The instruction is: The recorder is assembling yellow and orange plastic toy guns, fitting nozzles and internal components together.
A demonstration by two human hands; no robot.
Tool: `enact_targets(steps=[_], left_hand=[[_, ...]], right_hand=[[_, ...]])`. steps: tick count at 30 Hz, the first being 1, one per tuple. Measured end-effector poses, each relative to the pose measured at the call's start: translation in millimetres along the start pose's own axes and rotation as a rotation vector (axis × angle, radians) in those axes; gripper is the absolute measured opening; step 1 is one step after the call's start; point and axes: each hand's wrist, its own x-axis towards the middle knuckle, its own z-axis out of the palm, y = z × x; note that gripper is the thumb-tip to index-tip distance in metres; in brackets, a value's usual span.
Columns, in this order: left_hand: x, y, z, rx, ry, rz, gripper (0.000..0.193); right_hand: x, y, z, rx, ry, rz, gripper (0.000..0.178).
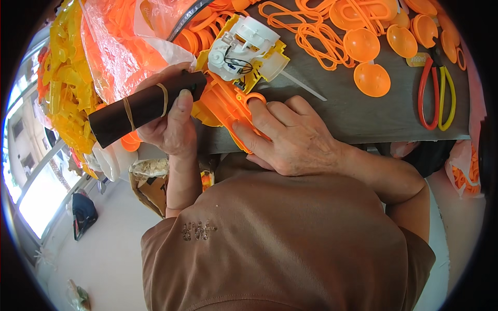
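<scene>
My left hand point(174, 122) is closed around a long black block-shaped bar point(148, 106) with two tan rubber bands round it, its thumb resting on top near the far end. My right hand point(298, 137) lies over an orange plastic shell point(223, 101) at the table's near edge. Its fingers are bent onto the shell, one of them at a small orange ring point(254, 97). Yellow plastic shows under and beside the shell. Just beyond sits a white mechanism point(238, 49) with dark wires, in a yellow housing point(277, 54). A thin pale rod sticks out beside it.
Red-and-yellow handled pliers point(429, 96) lie at the right. Orange loops point(321, 44) and orange round cups point(372, 79) are spread along the far side of the grey table point(358, 122). Clear bags of orange parts point(116, 46) and piled yellow parts point(67, 98) stand at the left.
</scene>
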Motion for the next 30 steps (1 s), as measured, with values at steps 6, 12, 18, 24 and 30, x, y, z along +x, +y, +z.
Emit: enact_targets(steps=[6, 12, 18, 24, 30], left_hand=[[0, 2, 1, -0.069, 0.061, -0.022, 0.043], [3, 6, -9, 0.214, -0.153, 0.065, 0.041], [9, 5, -13, 0.015, -0.135, -0.056, 0.048], [4, -1, -9, -0.158, -0.010, -0.113, 0.045], [-6, -5, -4, -0.106, 0.072, -0.043, 0.047]], right_hand=[[0, 1, -1, 0.024, 0.024, -0.025, 0.056], [0, 2, 2, 0.028, 0.059, -0.037, 0.056], [-1, 3, -1, 0.031, 0.043, -0.036, 0.056], [-1, 2, 0, 0.032, 0.041, -0.024, 0.056], [-1, 3, 1, 0.039, 0.032, -0.026, 0.057]])
